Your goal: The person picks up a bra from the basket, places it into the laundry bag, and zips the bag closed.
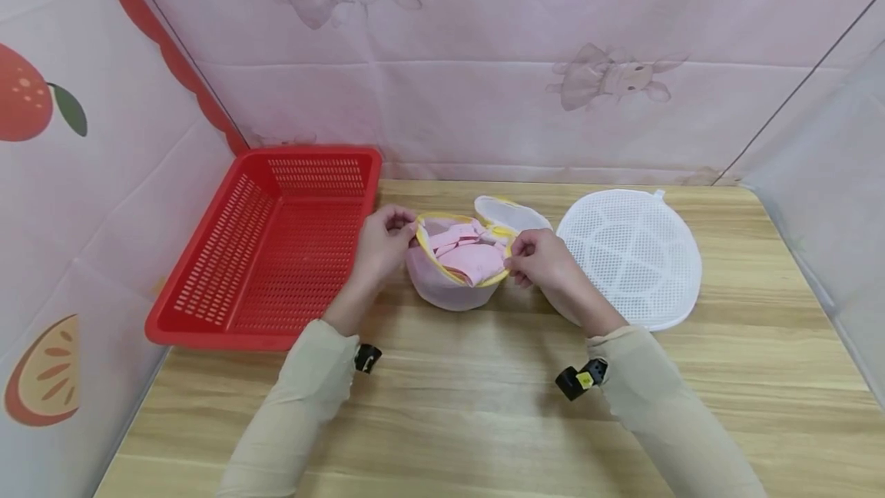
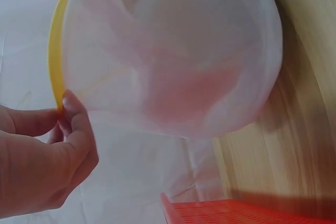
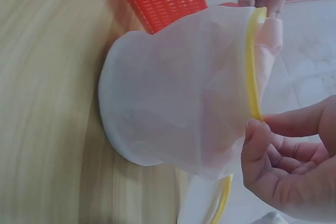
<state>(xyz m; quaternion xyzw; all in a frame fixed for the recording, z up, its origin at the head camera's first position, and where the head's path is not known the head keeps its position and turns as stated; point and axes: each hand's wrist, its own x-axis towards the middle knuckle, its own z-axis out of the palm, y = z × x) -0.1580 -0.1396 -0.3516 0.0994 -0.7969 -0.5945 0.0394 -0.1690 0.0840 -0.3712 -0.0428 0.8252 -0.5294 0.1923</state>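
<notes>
A white mesh laundry bag [image 1: 452, 297] with a yellow zipper edge stands upright on the table, its round lid [image 1: 513, 215] folded back behind the opening. Folded pink cloth [image 1: 473, 261] lies inside, showing through the mesh in both wrist views. My left hand [image 1: 384, 243] pinches the yellow rim on the left between thumb and fingers. On the opposite side, my right hand [image 1: 542, 258] pinches the same rim. In the right wrist view, part of the pink cloth [image 3: 268, 51] pokes above the rim.
A red perforated plastic basket [image 1: 259, 340] stands on the left of the wooden table [image 1: 477, 406]. To the right lies a flat, round white mesh piece [image 1: 629, 256], partly behind my right forearm. Printed cloth walls [image 1: 470, 121] enclose the back and sides.
</notes>
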